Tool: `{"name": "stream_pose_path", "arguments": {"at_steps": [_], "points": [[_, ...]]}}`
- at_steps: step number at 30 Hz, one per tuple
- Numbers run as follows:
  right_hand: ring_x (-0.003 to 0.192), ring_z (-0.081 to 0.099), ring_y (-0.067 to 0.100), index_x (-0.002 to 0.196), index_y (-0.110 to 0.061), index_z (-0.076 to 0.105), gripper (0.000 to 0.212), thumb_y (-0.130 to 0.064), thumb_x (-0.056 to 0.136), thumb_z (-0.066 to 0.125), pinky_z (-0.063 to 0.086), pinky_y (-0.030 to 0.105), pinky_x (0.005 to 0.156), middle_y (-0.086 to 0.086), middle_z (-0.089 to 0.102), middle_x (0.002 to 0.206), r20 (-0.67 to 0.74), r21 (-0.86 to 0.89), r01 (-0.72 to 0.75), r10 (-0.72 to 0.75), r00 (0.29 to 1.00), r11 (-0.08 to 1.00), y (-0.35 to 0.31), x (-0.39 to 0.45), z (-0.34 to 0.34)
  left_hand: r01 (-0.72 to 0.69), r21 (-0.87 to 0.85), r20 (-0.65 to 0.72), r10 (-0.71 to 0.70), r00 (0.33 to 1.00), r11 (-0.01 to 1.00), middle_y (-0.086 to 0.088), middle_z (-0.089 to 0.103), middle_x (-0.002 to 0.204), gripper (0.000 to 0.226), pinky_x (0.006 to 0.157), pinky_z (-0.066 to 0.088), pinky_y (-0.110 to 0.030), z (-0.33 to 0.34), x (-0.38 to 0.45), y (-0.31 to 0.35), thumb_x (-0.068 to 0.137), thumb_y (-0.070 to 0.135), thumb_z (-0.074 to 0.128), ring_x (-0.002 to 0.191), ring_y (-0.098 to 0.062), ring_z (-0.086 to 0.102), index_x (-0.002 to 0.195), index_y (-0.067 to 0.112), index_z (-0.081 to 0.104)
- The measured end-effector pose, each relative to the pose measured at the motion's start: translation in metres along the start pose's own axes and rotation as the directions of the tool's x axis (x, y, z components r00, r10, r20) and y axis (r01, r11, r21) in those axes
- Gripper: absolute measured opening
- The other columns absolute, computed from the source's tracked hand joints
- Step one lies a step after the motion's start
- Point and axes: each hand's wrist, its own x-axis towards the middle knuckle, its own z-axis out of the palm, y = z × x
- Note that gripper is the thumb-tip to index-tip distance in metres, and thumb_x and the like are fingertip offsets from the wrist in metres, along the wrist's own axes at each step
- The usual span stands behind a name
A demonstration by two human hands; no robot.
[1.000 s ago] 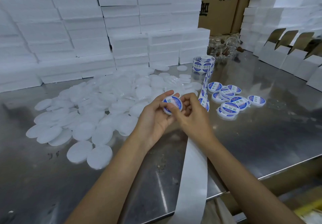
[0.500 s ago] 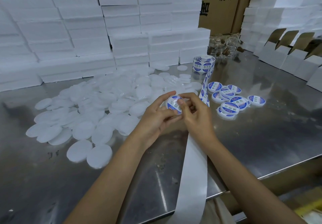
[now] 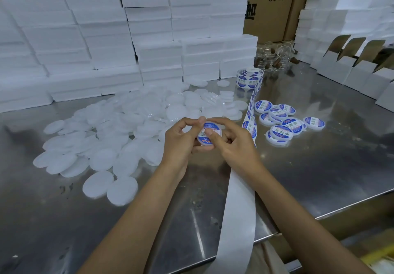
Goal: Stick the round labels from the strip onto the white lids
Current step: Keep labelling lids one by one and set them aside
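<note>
Dozens of bare white lids point(image 3: 102, 146) still cover the table point(image 3: 319, 177) at nine o'clock, against only some eight labelled lids point(image 3: 281, 122) at two o'clock beside the label strip point(image 3: 249, 124), so I judge most work remains. My left hand point(image 3: 181, 143) grips the current lid point(image 3: 207, 135) at centre while my right hand point(image 3: 236, 146) thumb presses its blue-and-white label, whose print I cannot read; cartons point(image 3: 266, 1) at twelve o'clock show "沧州".

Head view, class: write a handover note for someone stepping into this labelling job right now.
Left hand holds a lid with its label on; right hand thumb presses the label flat.
Label strip runs from the roll toward the hands; bare backing hangs off the table.
Done: several labelled lids, right.
Left: unlabelled pile, left.
</note>
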Motion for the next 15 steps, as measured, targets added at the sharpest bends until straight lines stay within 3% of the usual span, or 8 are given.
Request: {"name": "stream_pose_path", "arguments": {"at_steps": [2,5,8,10,12,15], "points": [[0.046,0.027,0.008,0.114,-0.022,0.07,0.021,-0.027,0.093,0.069,0.025,0.018,0.047,-0.009,0.033,0.046,-0.034,0.01,-0.012,0.012,0.999,1.0,0.0007,0.0013,-0.0012,-0.01,0.016,0.022,0.009,1.0,1.0,-0.019,0.076,0.097,0.021,0.066,0.062,-0.033,0.0008,0.0001,-0.001,0.095,0.022,0.071,0.081,-0.029,0.076,0.101,0.003,0.069],[0.048,0.029,0.012,0.116,-0.025,0.071,0.023,-0.03,0.094,0.068,0.027,0.022,0.049,0.021,0.046,0.056,-0.053,0.003,-0.022,0.022,0.998,1.0,-0.001,0.0026,-0.0035,-0.031,0.028,0.103,0.028,0.994,0.999,-0.018,0.077,0.1,0.02,0.076,0.062,-0.033,0.0008,-0.0007,-0.0025,0.097,0.016,0.067,0.091,-0.033,0.076,0.115,0.006,0.067],[0.062,0.052,0.04,0.119,-0.029,0.07,0.023,-0.025,0.097,0.065,0.046,0.042,0.059,0.037,0.061,0.088,-0.073,0.027,-0.016,0.018,0.997,1.0,-0.0004,0.0036,-0.0046,-0.024,0.012,0.185,0.021,0.983,1.0,-0.017,0.077,0.104,0.025,0.082,0.061,-0.031,0.0014,-0.0007,-0.0022,0.098,0.006,0.064,0.095,-0.029,0.076,0.122,0.011,0.066],[0.083,0.065,0.044,0.116,-0.03,0.071,0.022,-0.019,0.099,0.06,0.055,0.054,0.077,0.027,0.069,0.094,-0.101,0.072,-0.009,0.017,0.995,0.997,-0.0006,0.0033,-0.006,-0.008,0.005,0.229,0.007,0.973,1.0,-0.016,0.076,0.108,0.034,0.086,0.06,-0.03,0.003,-0.0011,-0.002,0.096,-0.002,0.063,0.101,-0.029,0.074,0.125,0.015,0.067],[0.088,0.071,0.027,0.114,-0.029,0.071,0.026,-0.013,0.101,0.055,0.055,0.052,0.085,0.001,0.076,0.095,-0.11,0.09,-0.012,0.022,0.994,0.996,-0.0004,0.0029,-0.0073,-0.025,0.031,0.24,0.016,0.971,0.999,-0.016,0.076,0.107,0.038,0.085,0.06,-0.029,0.004,-0.0022,-0.0013,0.094,-0.003,0.065,0.101,-0.029,0.074,0.126,0.017,0.068],[0.098,0.069,0.019,0.109,-0.035,0.068,0.035,-0.008,0.103,0.048,0.052,0.05,0.094,-0.008,0.075,0.101,-0.065,0.073,-0.011,0.016,0.998,0.997,-0.0021,0.0019,-0.0066,-0.075,0.076,0.177,0.061,0.982,0.994,-0.015,0.078,0.1,0.034,0.078,0.061,-0.027,0.0042,-0.0038,-0.0007,0.09,0.001,0.072,0.092,-0.028,0.076,0.12,0.015,0.071]]}}
